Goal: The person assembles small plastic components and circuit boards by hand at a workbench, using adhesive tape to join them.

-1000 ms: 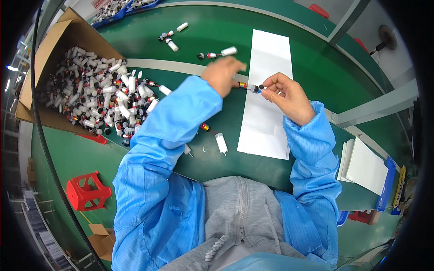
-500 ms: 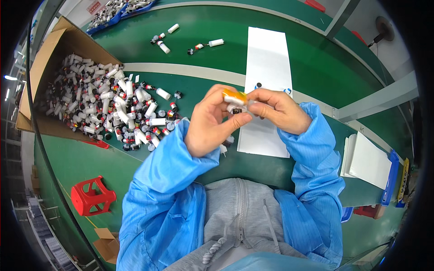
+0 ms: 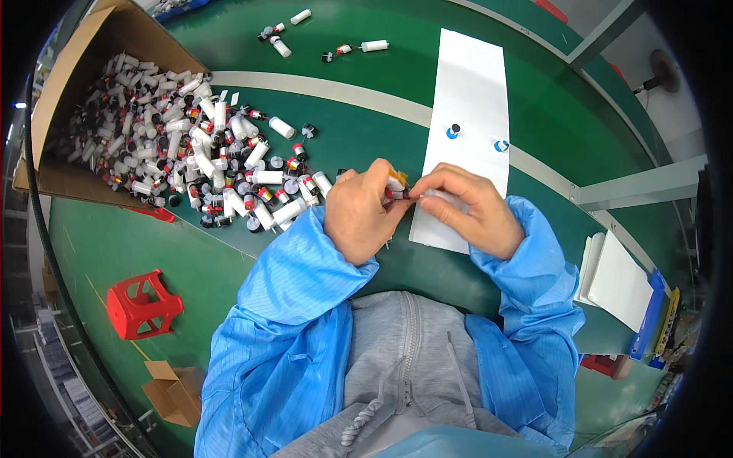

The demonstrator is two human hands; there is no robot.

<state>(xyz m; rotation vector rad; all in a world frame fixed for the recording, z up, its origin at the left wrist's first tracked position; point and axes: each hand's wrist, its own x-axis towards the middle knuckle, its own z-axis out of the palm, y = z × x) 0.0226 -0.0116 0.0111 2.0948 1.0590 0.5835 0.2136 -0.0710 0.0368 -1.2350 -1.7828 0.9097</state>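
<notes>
The left hand (image 3: 359, 217) pinches a small yellow-and-red part (image 3: 397, 183) between thumb and fingers. The part is held above the green worktop (image 3: 359, 137), just left of the lower half of a long white paper sheet (image 3: 477, 84). The thumb and forefinger of the right hand (image 3: 477, 210) are drawn together at the right end of the part; whether they grip it cannot be told, because the fingers cover the contact area.

Hazard 1: dropping. The part is small and largely enclosed by fingertips. If the left pinch loosens while the right fingertips push or pull, the part could slip onto the worktop. A drop to the left could mix it with the heap of white cylinders and dark caps (image 3: 221, 153) spilling from the cardboard box (image 3: 72, 65).

Hazard 2: strain. Uneven force between the two hands could bend or detach a fine element, should the part have one; this detail is too small to verify.

Hazard 3: disturbance. A black-topped blue piece (image 3: 453, 131) and a second blue piece (image 3: 501, 146), near the sheet's right edge, rest on the paper. Sleeve or wrist contact could shift the sheet and displace both.
</notes>
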